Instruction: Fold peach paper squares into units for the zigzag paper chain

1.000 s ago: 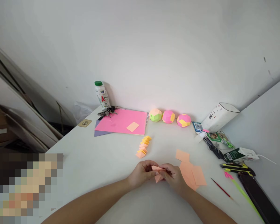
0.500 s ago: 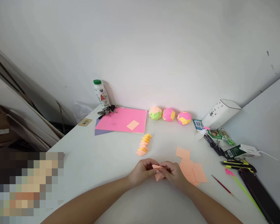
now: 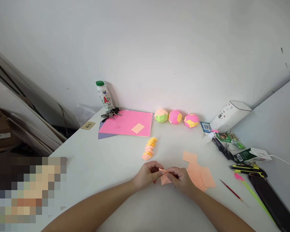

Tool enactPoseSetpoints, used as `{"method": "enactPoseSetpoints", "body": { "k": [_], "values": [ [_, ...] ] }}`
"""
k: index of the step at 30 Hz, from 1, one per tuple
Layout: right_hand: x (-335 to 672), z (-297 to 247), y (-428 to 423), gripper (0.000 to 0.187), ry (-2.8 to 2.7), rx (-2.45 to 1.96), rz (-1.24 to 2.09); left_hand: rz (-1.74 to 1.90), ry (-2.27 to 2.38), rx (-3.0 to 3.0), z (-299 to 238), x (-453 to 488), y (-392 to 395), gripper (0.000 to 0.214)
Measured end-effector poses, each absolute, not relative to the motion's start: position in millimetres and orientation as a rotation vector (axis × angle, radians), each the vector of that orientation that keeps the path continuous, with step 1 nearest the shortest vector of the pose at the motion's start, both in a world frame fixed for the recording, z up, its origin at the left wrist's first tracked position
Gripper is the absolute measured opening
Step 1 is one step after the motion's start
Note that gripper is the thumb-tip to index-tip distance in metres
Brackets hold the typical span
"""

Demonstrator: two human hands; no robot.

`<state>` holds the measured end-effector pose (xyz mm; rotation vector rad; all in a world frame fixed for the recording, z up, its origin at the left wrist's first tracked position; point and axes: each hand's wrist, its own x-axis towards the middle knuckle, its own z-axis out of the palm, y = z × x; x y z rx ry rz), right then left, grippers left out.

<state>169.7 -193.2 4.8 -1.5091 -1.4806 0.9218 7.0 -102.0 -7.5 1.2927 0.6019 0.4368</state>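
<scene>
In the head view, a row of folded paper pieces (image 3: 149, 149) on the bench (image 3: 116, 161) serves as the landmark. The folded peach sheet (image 3: 166, 180) is held in the air on the person's side of that row, slightly to its right. The grip of both hands is closed on it: the left hand (image 3: 144, 176) pinches one side between thumb and fingers, and the right hand (image 3: 182, 181) pinches the other, the tips nearly meeting along the upper fold. A flap hangs below the thumbs; the fingers hide the far side, so whether its edges line up cannot be told.

Right of the row and nearer the person, loose peach sheets (image 3: 194, 175) overlap, partly behind the right wrist. Beyond the row and to its left is a pink pad (image 3: 123, 124); beyond it to the right are three paper balls (image 3: 175, 117).

The likeliest trouble is a crooked crease, should one pinch slip or pull harder than the other. Pressing too hard with both thumbs could crumple the small sheet, and letting go on one side could let the fold spring open. The left fingers are close to the row's near end, so a careless forward sweep might knock pieces out of line. The right wrist could also drag the loose sheets if it dropped while moving sideways.
</scene>
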Motion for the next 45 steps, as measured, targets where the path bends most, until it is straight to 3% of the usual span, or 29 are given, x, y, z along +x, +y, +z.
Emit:
{"method": "enactPoseSetpoints", "body": {
  "k": [23, 45],
  "values": [
    [175.3, -0.9, -193.1, 0.032, -1.386, -1.504, 1.139, 0.389, 0.580, 1.257, -1.0, 6.5, -97.1, 0.031],
    [172.7, 2.3, -193.8, 0.033, -1.465, -1.518, 1.016, 0.417, 0.563, 1.248, -2.1, 6.3, -98.8, 0.028]
  ]
}}
